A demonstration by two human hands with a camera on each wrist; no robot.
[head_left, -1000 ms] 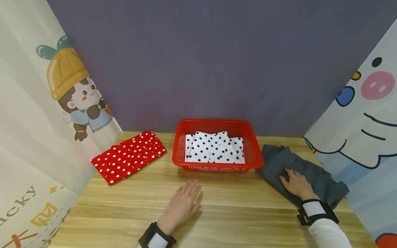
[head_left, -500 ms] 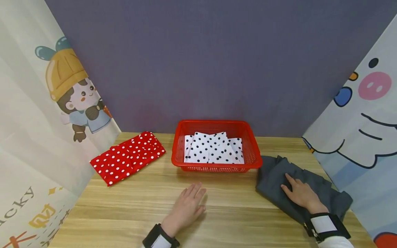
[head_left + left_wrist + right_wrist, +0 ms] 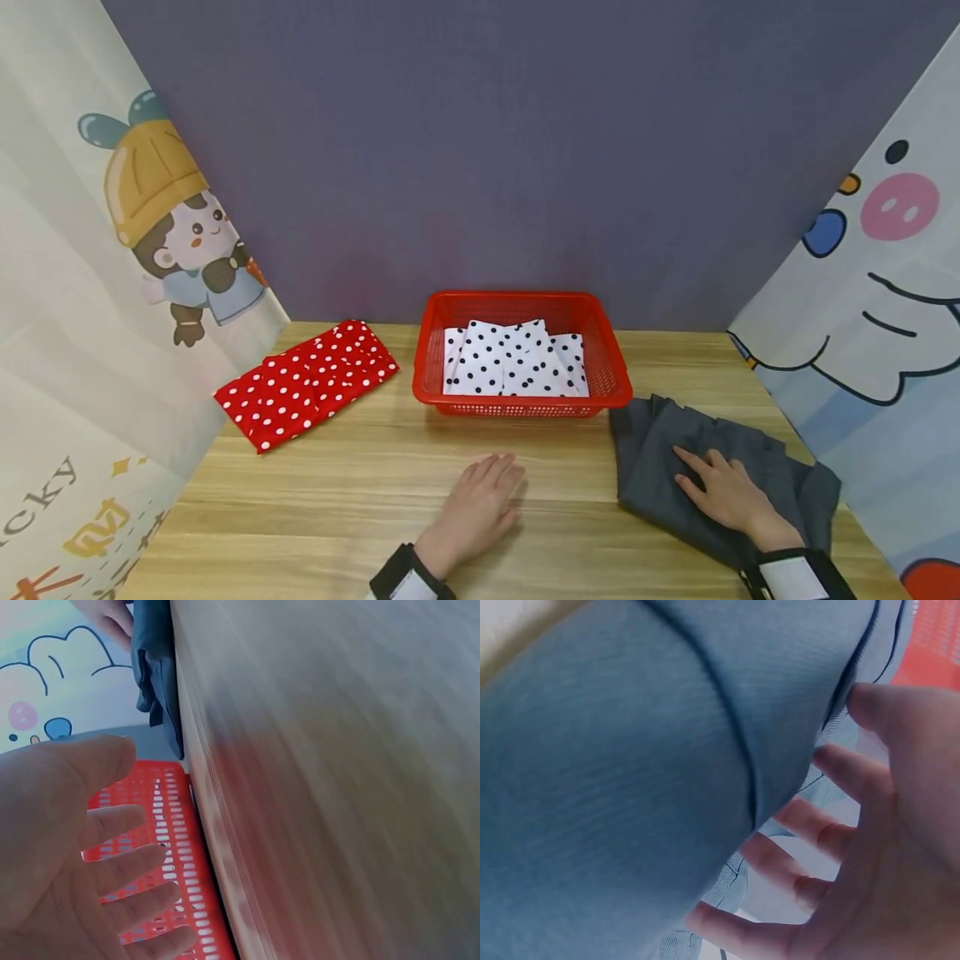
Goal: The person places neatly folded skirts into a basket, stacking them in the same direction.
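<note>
My right hand lies on a folded dark grey cloth at the right of the table, fingers spread over its top. In the right wrist view the fingertips of that hand meet the grey cloth, which fills much of the picture. My left hand hovers low over the table, front of the basket, with extended fingers and nothing held. Seen from the left wrist, this hand overlaps the red basket behind it. One corner of the grey cloth comes right up to the basket's right front corner.
The red plastic basket stands at the back middle, holding a folded white cloth with black dots. A folded red cloth with white dots lies at left. A grey panel and printed curtains bound the wooden table.
My right hand and the grey cloth have slid toward the table's near side, the cloth turning slightly. My left hand has drifted to the right. Basket and dotted cloths have stayed put.
</note>
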